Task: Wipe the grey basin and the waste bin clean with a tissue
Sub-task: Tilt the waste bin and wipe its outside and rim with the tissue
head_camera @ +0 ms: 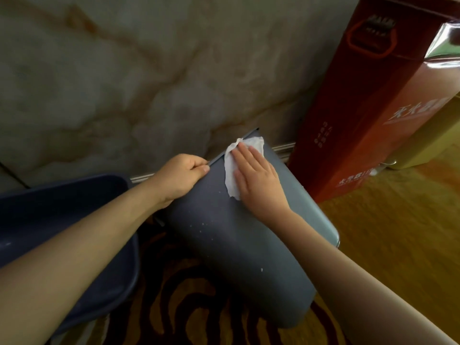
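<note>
Blurred, perhaps Chinese lettering, red box (368, 115)

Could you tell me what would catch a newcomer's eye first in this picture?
Most striking is the right hand pressing a white tissue flat against the side of the grey waste bin, which lies tilted in the centre. The left hand grips the bin's edge just left of the tissue. Next come the tall red box against the wall at right and the dark basin at the left edge.
</note>
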